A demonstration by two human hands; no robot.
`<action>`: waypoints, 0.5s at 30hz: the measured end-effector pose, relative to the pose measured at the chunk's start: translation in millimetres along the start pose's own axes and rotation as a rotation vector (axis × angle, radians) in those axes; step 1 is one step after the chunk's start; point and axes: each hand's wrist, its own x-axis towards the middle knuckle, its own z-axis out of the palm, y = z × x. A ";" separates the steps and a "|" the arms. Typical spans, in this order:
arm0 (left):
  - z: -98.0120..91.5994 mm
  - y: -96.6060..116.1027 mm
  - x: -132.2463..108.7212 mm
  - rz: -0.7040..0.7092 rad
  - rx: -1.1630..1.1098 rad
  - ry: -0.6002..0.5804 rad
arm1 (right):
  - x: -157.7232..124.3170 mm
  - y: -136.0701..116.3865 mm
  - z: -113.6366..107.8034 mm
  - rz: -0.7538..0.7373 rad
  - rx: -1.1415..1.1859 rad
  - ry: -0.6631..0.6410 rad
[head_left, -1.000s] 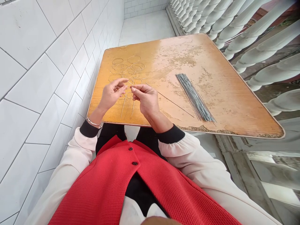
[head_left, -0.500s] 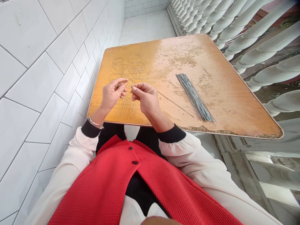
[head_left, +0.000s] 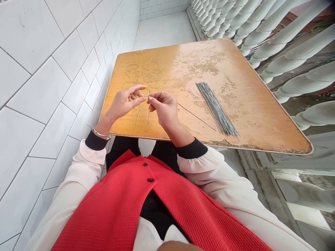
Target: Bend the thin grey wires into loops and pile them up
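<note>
My right hand (head_left: 165, 107) pinches a thin metal wire (head_left: 149, 92) between thumb and fingertips, above the near left part of the table. Close beside it, my left hand (head_left: 125, 101) has its index finger stretched out and its thumb apart from it. The left thumb tip is right by the right fingertips; whether it touches the wire I cannot tell. Beyond both hands, several thin wire rings (head_left: 155, 73) lie overlapping on the tabletop. Straight wire ends (head_left: 137, 119) show below the hands, partly hidden by the fingers.
A bundle of straight grey wires (head_left: 217, 108) lies on the worn wooden table (head_left: 261, 115), with a single wire (head_left: 196, 116) to its left. A white tiled wall (head_left: 62, 101) runs along the left side. White balusters (head_left: 295, 62) stand along the right.
My left hand has loosened its pinch, its fingers now spread and stretched out, and its wrist has shifted slightly left. My right hand keeps its pinch in nearly the same place.
</note>
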 end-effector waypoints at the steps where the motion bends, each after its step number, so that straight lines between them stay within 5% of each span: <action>1: 1.3 0.3 -0.2 0.004 0.016 -0.012 | 0.1 0.5 0.7 -0.025 -0.044 0.025; 15: 9.5 -5.3 -5.0 -0.054 -0.023 0.044 | -3.1 4.6 0.9 -0.340 -0.388 0.048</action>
